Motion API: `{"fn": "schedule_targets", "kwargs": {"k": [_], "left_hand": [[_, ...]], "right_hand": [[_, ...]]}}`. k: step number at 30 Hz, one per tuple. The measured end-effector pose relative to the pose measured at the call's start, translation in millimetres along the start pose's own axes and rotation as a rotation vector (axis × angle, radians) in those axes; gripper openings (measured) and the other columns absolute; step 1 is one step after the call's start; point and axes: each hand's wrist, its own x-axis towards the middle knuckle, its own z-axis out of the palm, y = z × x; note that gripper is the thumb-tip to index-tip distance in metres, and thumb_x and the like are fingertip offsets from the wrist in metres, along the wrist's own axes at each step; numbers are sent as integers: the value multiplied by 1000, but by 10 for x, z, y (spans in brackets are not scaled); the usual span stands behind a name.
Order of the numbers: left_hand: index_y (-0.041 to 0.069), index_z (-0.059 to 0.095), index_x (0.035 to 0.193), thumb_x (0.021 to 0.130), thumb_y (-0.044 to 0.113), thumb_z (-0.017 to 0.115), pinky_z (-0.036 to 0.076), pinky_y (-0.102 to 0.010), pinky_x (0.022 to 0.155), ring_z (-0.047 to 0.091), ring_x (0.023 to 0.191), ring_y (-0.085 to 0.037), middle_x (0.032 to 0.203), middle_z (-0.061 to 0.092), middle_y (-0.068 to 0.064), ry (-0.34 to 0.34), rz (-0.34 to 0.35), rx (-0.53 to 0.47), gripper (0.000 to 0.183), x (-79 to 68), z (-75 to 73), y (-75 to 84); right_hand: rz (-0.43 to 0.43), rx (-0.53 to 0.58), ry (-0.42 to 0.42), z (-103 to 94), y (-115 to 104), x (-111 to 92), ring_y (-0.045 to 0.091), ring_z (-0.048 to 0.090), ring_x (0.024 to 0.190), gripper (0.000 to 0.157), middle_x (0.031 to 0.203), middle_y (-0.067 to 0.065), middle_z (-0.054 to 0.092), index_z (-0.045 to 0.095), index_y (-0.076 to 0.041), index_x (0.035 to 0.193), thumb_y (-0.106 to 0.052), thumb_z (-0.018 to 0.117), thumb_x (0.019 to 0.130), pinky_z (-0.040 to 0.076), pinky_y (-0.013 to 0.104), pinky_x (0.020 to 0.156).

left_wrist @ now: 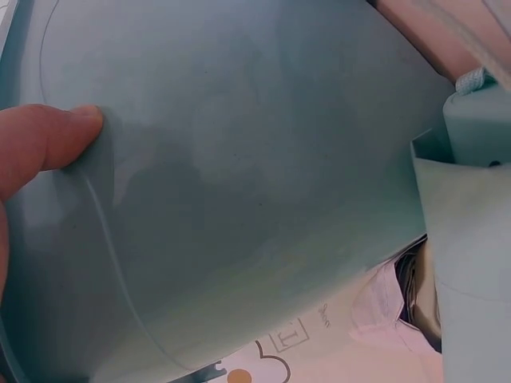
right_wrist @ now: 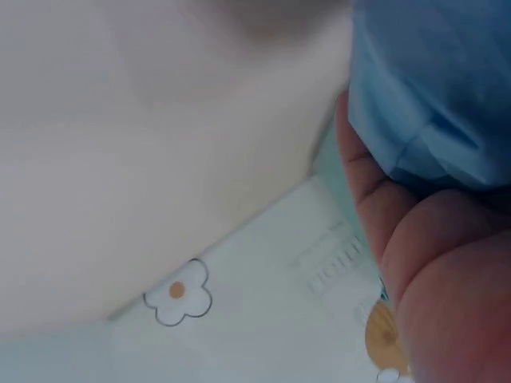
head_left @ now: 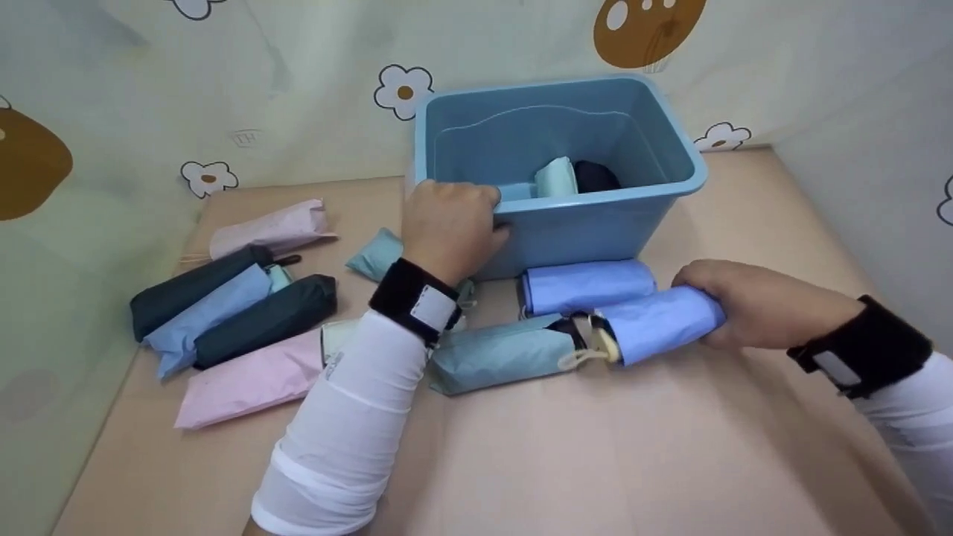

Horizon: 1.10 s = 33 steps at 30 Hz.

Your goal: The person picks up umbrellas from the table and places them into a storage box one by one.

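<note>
- Left hand (head_left: pixel 450 227) and right hand (head_left: pixel 752 309) are well apart: the left grips the bin (head_left: pixel 573 231) at the near-left part of its rim, thumb (left_wrist: pixel 76 128) against the wall; the right is curled round one end of a blue pouch (head_left: pixel 663 324).
- That blue pouch lies to the left of the right hand, in front of the bin and outside it, its far end pointing toward the left forearm. Whether it rests on the table (head_left: pixel 566 461) or is slightly raised, I cannot tell.
- For a good hold, the grip probably wants to sit nearer the pouch's middle, since a hold at one end may let the other droop.
- A pale cord (head_left: pixel 584 359) loops where the blue pouch meets a teal pouch (head_left: pixel 506 353); it would be wise to free it from both before any pull, as it could snag.
- Light, steady pressure from the left hand should be enough; pulling down on the rim might tip the bin.
- Behind the held pouch, a second blue pouch (head_left: pixel 592 286) lies along the bin's front.
- Inside the bin are a mint bundle (head_left: pixel 557 177) and a black bundle (head_left: pixel 597 177), side by side.
- Farther left lie a pink pouch (head_left: pixel 253 380) and two dark pouches, one nearer (head_left: pixel 268 320), one farther back (head_left: pixel 201 290).
</note>
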Motion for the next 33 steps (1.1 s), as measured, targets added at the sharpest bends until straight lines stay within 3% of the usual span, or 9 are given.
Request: {"fn": "schedule_targets", "kwargs": {"k": [6, 9, 11, 13, 18, 23, 26, 30, 33], "left_hand": [[15, 63, 72, 91, 44, 75, 48, -45, 64, 67, 66, -25, 68, 68, -2, 17, 13, 16, 36, -6, -18, -42], [15, 63, 72, 91, 43, 75, 47, -44, 63, 65, 64, -24, 66, 66, -2, 16, 8, 19, 36, -17, -26, -57], [15, 63, 72, 92, 42, 74, 45, -42, 61, 63, 63, -23, 65, 64, -1, 14, 4, 20, 35, -26, -25, -56], [16, 64, 73, 92, 41, 74, 44, -41, 61, 61, 62, -22, 63, 62, 0, 13, 4, 18, 33, -38, -24, -42], [16, 64, 74, 93, 39, 73, 44, -40, 61, 60, 62, -21, 62, 60, 0, 10, 19, 13, 31, -70, -7, 14], [16, 66, 76, 93, 38, 73, 46, -41, 63, 62, 63, -21, 64, 63, 0, 7, 28, 0, 29, -92, 7, 52], [15, 68, 79, 93, 37, 73, 47, -41, 65, 63, 65, -21, 66, 66, 0, 0, 22, -4, 27, -87, 7, 56], [15, 69, 80, 93, 38, 73, 48, -41, 66, 65, 66, -21, 68, 67, 0, -8, 16, 4, 26, -76, -1, 45], [15, 67, 77, 92, 38, 73, 49, -42, 65, 66, 65, -22, 66, 67, -1, 12, 23, 10, 28, -66, -16, 31]], "right_hand": [[65, 254, 218, -645, -260, 183, 20, 60, 100, 60, 119, 8, 66, 58, -9, 138, -12, 86, 85, 50, 20, 76], [178, 271, 327, -873, -420, 484, 37, 58, 114, 70, 137, 22, 57, 43, -4, 152, -22, 78, 94, 60, 41, 89], [253, 223, 357, -946, -486, 732, 45, 54, 124, 76, 147, 26, 51, 34, -5, 159, -32, 71, 98, 56, 58, 100], [302, 165, 342, -962, -507, 986, 49, 49, 131, 78, 154, 29, 45, 28, -3, 163, -33, 64, 101, 43, 72, 109], [424, 35, 195, -826, -451, 1423, 48, 52, 124, 71, 146, 38, 46, 31, 9, 156, -29, 55, 102, 45, 66, 108], [534, 31, 62, -714, -385, 1556, 49, 52, 123, 67, 145, 42, 44, 32, 14, 153, -25, 48, 100, 45, 66, 108], [536, 29, 15, -710, -370, 1566, 49, 50, 128, 69, 150, 41, 41, 30, 13, 155, -26, 45, 101, 42, 67, 112], [475, 13, -5, -703, -378, 1565, 43, 57, 113, 54, 124, 30, 60, 54, 9, 138, -31, 48, 103, 50, 59, 99], [423, 8, 48, -716, -405, 1548, 42, 61, 113, 48, 118, 27, 66, 64, 6, 130, -31, 48, 105, 51, 58, 99]]}}
